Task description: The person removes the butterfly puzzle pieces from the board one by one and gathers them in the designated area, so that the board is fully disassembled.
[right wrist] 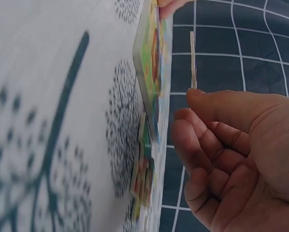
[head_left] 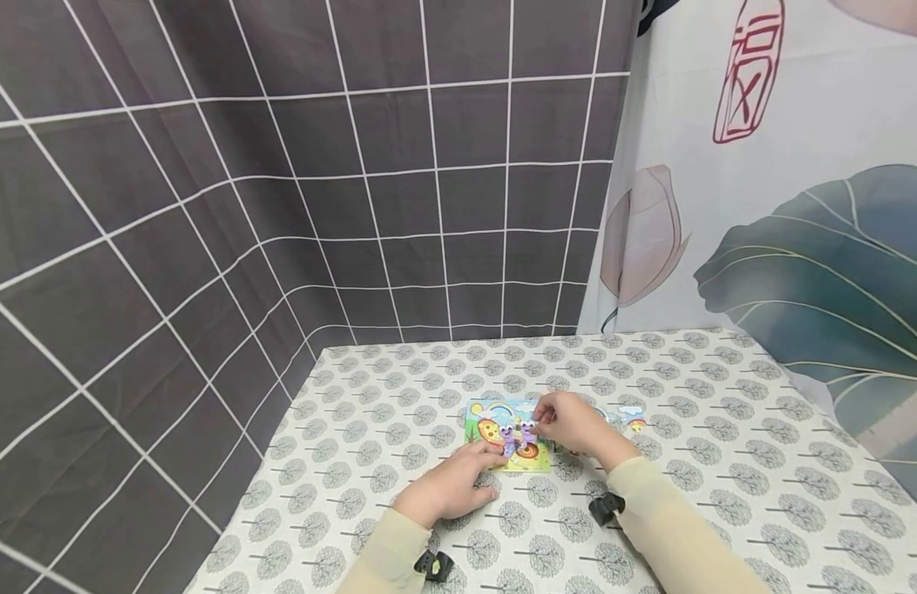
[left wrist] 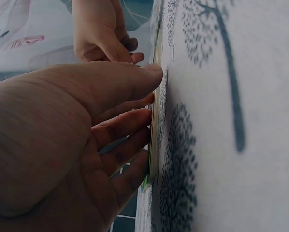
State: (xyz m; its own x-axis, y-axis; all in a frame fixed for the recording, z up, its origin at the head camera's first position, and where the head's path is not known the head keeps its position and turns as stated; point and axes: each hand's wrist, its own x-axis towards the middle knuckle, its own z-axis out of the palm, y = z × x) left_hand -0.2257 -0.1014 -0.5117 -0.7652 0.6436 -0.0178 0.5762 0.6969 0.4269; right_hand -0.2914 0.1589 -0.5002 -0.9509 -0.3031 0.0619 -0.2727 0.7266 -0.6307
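Observation:
A colourful picture puzzle board (head_left: 479, 410) with a rainbow and cartoon figures lies flat on the table. My left hand (head_left: 458, 483) rests at its lower left side; in the left wrist view the fingertips of that hand (left wrist: 118, 140) touch the board's surface. Over the board's right part, my right hand (head_left: 573, 425) pinches a thin flat piece (right wrist: 193, 58) between thumb and index finger. The piece stands edge-on in the right wrist view, raised off the board (right wrist: 147, 63). Purple figures (head_left: 512, 441) show near both hands' fingertips in the head view.
Loose picture pieces (head_left: 627, 415) lie right of the board, partly behind the right hand; several (right wrist: 143, 176) appear close together in the right wrist view. The tree-patterned tablecloth (head_left: 399, 388) covers the table. A dark checked curtain (head_left: 473, 206) hangs behind and to the left.

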